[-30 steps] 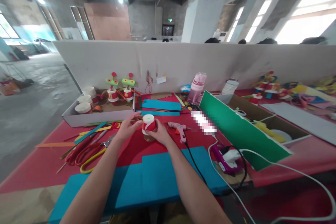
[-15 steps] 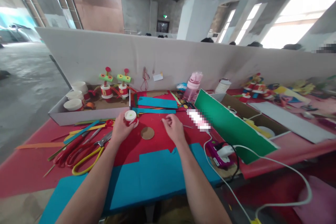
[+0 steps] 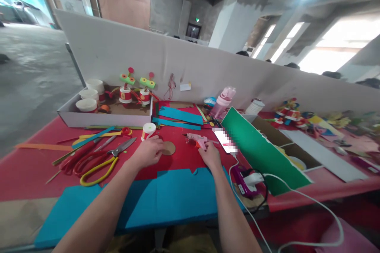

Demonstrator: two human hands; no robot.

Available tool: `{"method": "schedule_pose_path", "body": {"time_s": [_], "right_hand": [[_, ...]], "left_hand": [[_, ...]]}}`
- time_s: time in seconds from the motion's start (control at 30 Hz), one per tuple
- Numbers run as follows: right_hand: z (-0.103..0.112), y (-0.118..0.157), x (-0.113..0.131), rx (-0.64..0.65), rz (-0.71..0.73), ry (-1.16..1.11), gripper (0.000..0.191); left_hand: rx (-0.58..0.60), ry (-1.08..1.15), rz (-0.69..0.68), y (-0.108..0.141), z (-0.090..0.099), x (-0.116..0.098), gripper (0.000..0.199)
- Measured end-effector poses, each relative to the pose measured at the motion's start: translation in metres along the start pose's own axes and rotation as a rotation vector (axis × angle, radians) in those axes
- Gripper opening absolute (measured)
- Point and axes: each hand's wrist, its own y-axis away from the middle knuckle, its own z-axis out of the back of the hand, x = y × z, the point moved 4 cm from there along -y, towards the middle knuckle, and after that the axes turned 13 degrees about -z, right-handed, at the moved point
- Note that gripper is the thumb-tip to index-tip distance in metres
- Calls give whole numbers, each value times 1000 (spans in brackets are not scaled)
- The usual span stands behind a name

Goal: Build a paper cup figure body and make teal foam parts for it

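Observation:
My right hand (image 3: 211, 156) is wrapped around the handle of a pink glue gun (image 3: 196, 138), whose nozzle points left just above the red table. My left hand (image 3: 149, 151) reaches palm down, fingers stretched over the left edge of a round brown cardboard disc (image 3: 169, 148). Whether the fingertips touch the disc is unclear. Right behind the left hand stands a white-and-red paper cup (image 3: 149, 129) with a small green spot on its top.
Large scissors (image 3: 114, 157) and coloured strips lie at left. Behind stands a white tray (image 3: 107, 121) with cups and two finished figures (image 3: 125, 95). To the right are a lit phone (image 3: 225, 141), a green-sided box (image 3: 258, 150) and a purple power strip (image 3: 244, 182). Blue board (image 3: 178, 193) covers the front.
My left hand has let go of the paper cup and moved right to the cardboard disc. My right hand has moved right and down and now grips the glue gun. The view has tilted.

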Motion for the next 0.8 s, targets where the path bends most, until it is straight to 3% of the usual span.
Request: {"method": "schedule_pose_path", "body": {"time_s": [0.07, 0.17, 0.23, 0.3, 0.37, 0.57, 0.8], "right_hand": [[-1, 3, 1, 105, -31, -312, 29], [-12, 10, 4, 399, -117, -687, 25], [-20, 16, 8, 551, -178, -791, 26], [-24, 20, 12, 602, -166, -796, 33], [-24, 24, 19, 565, -53, -676, 37], [-13, 29, 41, 244, 235, -193, 35], [-11, 40, 52, 159, 339, 21, 28]], "left_hand": [[92, 21, -2, 1, -9, 5, 41], [112, 61, 44, 5, -18, 17, 44], [98, 72, 75, 7, -20, 21, 42], [100, 60, 87, 8, -22, 23, 41], [119, 30, 91, 8, -22, 23, 42], [156, 12, 109, 5, -23, 23, 44], [147, 25, 105, 5, -25, 24, 41]]}}
